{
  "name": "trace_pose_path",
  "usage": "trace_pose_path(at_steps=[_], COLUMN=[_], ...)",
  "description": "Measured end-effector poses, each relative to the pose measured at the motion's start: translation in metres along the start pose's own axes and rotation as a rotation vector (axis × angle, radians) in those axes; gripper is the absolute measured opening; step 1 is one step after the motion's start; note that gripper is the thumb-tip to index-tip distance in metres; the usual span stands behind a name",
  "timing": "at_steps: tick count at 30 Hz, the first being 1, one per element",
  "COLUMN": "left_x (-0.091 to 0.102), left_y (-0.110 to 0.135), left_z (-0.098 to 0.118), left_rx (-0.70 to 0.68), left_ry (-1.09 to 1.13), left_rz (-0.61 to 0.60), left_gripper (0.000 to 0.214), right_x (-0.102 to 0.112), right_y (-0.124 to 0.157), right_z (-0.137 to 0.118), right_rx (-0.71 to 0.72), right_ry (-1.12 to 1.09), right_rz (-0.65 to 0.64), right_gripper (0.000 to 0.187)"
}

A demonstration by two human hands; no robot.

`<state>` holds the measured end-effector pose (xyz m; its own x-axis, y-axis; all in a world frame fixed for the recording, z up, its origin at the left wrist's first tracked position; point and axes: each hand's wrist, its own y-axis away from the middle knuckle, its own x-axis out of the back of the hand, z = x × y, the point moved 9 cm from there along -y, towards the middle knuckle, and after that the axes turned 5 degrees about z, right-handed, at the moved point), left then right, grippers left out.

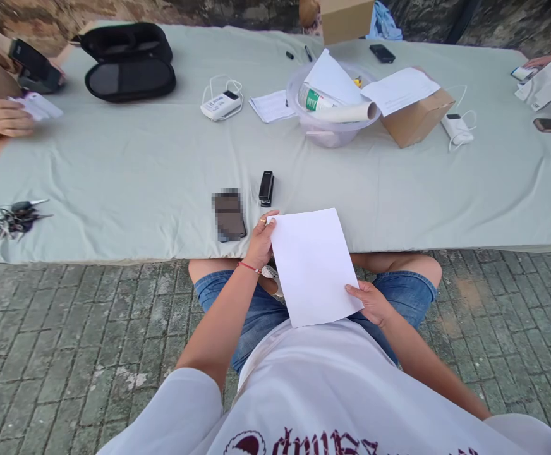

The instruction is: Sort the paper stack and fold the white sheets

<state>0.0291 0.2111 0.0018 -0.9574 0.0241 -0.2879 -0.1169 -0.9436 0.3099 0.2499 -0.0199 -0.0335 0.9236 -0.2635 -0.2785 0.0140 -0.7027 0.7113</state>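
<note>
Paper sheet (313, 265): blank, white, flat, held between left hand (261, 240) and right hand (373, 303).

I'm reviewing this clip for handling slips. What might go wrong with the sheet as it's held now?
The white sheet is held only at opposite corners by the left hand and right hand, partly past the table edge; it might crease or slip onto the brick paving. The phone lies near that edge by the left hand; a nudge might knock it off.
</note>
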Motion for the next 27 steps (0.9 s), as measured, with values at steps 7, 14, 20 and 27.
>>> trace_pose_path(at_steps=[7, 14, 20, 27], left_x=[0.002, -0.001, 0.005, 0.015], left_y=[-0.003, 0.004, 0.004, 0.000], left_z=[-0.002, 0.005, 0.006, -0.003], left_rx=[0.015, 0.031, -0.008, 0.006], left_ry=[0.117, 0.166, 0.177, 0.206], left_rz=[-0.018, -0.086, -0.060, -0.016], left_gripper=[0.038, 0.048, 0.046, 0.042], right_x=[-0.010, -0.012, -0.015, -0.019], right_y=[-0.003, -0.002, -0.002, -0.004], right_z=[0.013, -0.001, -0.010, -0.008], right_rx=[-0.001, 0.084, 0.103, 0.095], right_ry=[-0.025, 0.034, 0.084, 0.098], right_rz=[0.001, 0.008, 0.010, 0.015], right_gripper=[0.040, 0.042, 0.044, 0.043])
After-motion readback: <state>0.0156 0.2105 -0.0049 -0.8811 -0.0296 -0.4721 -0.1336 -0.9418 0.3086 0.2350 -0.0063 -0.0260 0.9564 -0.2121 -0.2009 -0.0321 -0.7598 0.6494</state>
